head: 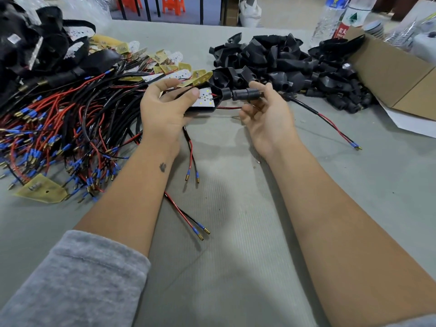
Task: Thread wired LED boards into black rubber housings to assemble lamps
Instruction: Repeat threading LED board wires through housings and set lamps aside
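My left hand (162, 109) grips a black rubber housing (218, 92) with a white LED board (204, 98) lying inside it, thumb pressed on the board. My right hand (266, 109) pinches the housing's ribbed black neck (245, 93) between thumb and fingers. A black sleeved cable (306, 108) runs out of the neck to the right and ends in red and black leads with a blue crimp (355, 146). A heap of wired LED boards (70, 119) lies at the left. Empty black housings (283, 64) are piled behind my right hand.
Assembled lamps (35, 50) are stacked at the far left. An open cardboard box (398, 74) sits at the right, with plastic bottles (330, 17) behind it. Loose red-black lead pairs (192, 161) lie on the grey table between my forearms. One yellow board (41, 188) lies apart, front left.
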A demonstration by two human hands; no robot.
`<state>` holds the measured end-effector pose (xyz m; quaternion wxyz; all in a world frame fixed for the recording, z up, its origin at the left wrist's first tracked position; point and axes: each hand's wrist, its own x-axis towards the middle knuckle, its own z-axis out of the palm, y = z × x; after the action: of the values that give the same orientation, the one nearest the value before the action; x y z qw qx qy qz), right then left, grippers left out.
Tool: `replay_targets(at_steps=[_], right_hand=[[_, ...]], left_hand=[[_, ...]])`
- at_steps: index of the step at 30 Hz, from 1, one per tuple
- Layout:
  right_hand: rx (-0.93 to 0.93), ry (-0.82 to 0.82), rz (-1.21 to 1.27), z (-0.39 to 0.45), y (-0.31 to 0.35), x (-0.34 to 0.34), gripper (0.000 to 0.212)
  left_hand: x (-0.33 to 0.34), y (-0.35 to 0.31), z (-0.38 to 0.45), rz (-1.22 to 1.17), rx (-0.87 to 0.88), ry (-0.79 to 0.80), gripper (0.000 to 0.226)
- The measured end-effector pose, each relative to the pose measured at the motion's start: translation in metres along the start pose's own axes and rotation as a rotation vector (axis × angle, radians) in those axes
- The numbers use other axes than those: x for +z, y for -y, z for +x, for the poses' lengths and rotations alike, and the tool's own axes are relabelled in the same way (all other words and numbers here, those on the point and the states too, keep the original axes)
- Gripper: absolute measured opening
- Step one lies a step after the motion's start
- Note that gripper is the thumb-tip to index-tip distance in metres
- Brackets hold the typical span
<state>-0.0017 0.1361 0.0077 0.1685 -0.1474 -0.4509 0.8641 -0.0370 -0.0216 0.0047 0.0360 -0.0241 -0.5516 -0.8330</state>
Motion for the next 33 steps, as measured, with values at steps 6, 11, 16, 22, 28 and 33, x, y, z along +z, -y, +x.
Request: replay_targets(at_steps=[6, 11, 16, 22, 28, 33], right_hand=[[-0.102, -0.198, -0.073, 0.0037, 0.0002, -0.0052, 0.016], [-0.189, -0.211, -0.111, 0.0029, -0.0014, -0.0056, 0.014], [-0.201, -0.152, -0.093, 0.0025, -0.0025, -0.0049, 0.016], [-0.181, -0.104, -0.053, 0.0007, -0.0003, -0.0054, 0.019], [-0.128, -0.039, 0.037, -0.0003, 0.0024, -0.0069, 0.021], [-0.119, 0.040, 0.027, -0.0013, 0.0007, -0.0048, 0.019]], left_hand=[[-0.0015, 0.0003, 0.0012, 0.080, 0.034, -0.051, 0.029], [-0.0018, 0.0009, 0.0014, 0.140, 0.057, -0.057, 0.028], [-0.0036, 0.0025, 0.0036, 0.140, 0.047, -0.069, 0.024], [-0.0035, 0.0012, 0.0068, 0.014, -0.072, -0.034, 0.011], [0.0014, -0.0019, 0.0024, -0.188, -0.255, 0.050, 0.035], [-0.0007, -0.0048, 0.0035, -0.503, -0.324, 0.070, 0.033]])
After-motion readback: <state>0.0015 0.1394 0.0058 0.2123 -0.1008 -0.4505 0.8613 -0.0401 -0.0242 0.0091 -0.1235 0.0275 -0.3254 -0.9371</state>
